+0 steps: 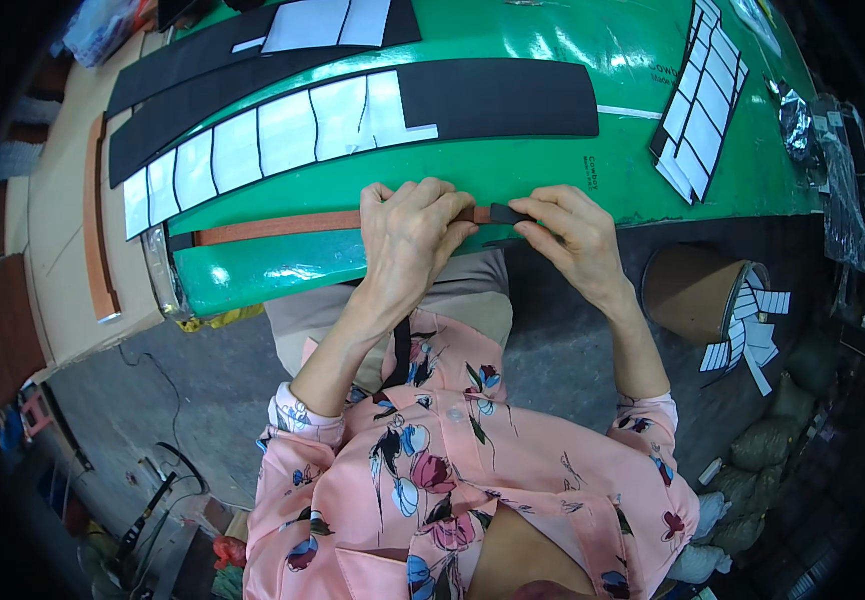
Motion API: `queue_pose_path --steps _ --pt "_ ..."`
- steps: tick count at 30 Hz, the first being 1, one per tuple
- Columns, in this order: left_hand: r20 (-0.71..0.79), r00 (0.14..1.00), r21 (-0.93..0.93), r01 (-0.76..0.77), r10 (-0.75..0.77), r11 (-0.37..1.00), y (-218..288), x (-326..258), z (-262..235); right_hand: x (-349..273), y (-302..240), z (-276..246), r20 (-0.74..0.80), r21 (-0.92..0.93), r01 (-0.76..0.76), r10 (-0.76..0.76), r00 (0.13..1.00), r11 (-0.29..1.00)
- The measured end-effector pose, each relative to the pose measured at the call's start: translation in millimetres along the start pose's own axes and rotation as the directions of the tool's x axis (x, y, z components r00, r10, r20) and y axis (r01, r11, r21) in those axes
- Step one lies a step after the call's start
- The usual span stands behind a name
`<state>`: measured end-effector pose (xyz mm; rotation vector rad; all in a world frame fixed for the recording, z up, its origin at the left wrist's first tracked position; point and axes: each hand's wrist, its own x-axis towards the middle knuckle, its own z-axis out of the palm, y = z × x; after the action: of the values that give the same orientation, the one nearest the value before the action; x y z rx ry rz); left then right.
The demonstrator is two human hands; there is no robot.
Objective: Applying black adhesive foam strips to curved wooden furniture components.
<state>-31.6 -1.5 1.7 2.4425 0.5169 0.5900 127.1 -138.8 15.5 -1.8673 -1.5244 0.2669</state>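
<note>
A long, narrow brown strap (282,226) lies along the front of the green table, with a black piece at its left end. My left hand (407,235) is closed around the strap near its right part, thumb and fingers pressed together. At the strap's right end sits a short black tip piece (507,214). My right hand (577,240) pinches this black tip between thumb and fingertips, just to the right of my left hand. Whether the tip is a separate piece or fixed to the strap, I cannot tell.
Behind my hands lies a curved black sheet (502,100) partly covered by white backing pieces. A dark strip with white pieces (700,100) rests at the right. Another brown strap (100,220) is on cardboard at the left. Below right stands a brown bin (687,292) with white-striped scraps.
</note>
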Motion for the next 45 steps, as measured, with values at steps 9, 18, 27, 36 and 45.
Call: queue_pose_path --steps 9,18,27,36,45 --pt "0.020 0.999 -0.036 0.032 -0.031 0.999 1 0 0 6 -4 3 0.021 -0.151 0.140 -0.138 0.990 0.979" --pt "-0.015 1.000 -0.064 0.023 -0.024 0.998 0 -1 1 8 -4 5 0.035 -0.162 0.149 -0.145 0.989 0.975" --pt "-0.049 0.999 -0.080 0.008 -0.011 0.997 1 1 1 8 -3 5 0.030 -0.166 0.156 -0.153 0.988 0.974" --pt "0.017 0.999 -0.053 0.031 -0.030 0.998 1 -1 -1 8 -4 7 0.036 -0.179 0.161 -0.157 0.987 0.970" --pt "0.011 1.000 -0.027 -0.022 0.022 0.999 1 1 -1 1 6 0 0.041 0.028 -0.038 0.037 0.998 0.999"
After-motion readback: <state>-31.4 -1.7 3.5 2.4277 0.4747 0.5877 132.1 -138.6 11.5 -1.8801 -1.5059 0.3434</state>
